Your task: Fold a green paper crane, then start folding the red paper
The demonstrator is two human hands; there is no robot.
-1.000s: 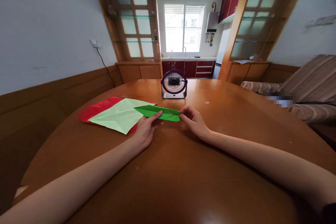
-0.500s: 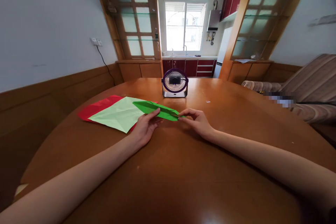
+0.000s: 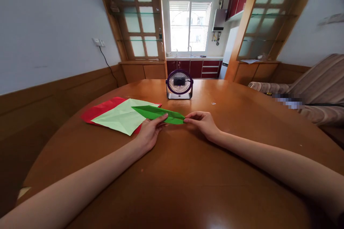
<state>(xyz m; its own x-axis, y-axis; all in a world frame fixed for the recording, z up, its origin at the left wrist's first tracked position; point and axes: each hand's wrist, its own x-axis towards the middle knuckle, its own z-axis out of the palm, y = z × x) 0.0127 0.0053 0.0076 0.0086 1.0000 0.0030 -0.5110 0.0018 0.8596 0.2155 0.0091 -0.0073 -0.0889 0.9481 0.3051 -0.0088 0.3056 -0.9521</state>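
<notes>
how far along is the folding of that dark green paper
Done: the dark green paper is already folded into a long narrow pointed strip. In hand: the left hand presses its middle, the right hand pinches its right tip. Left: the light green sheet and red sheet lie creased but unfolded.

Round wooden table [image 3: 188, 171], glossy brown top. Small purple desk fan [image 3: 179, 84] stands upright at the far middle. Near-left of the fan: red paper sheet [image 3: 103, 108] flat on the table, pale green sheet [image 3: 120, 116] overlapping it. Dark green folded paper [image 3: 156, 113] lies just in front of the fan, its left end over the pale sheet. Small white speck [image 3: 213, 103] right of the fan.
</notes>
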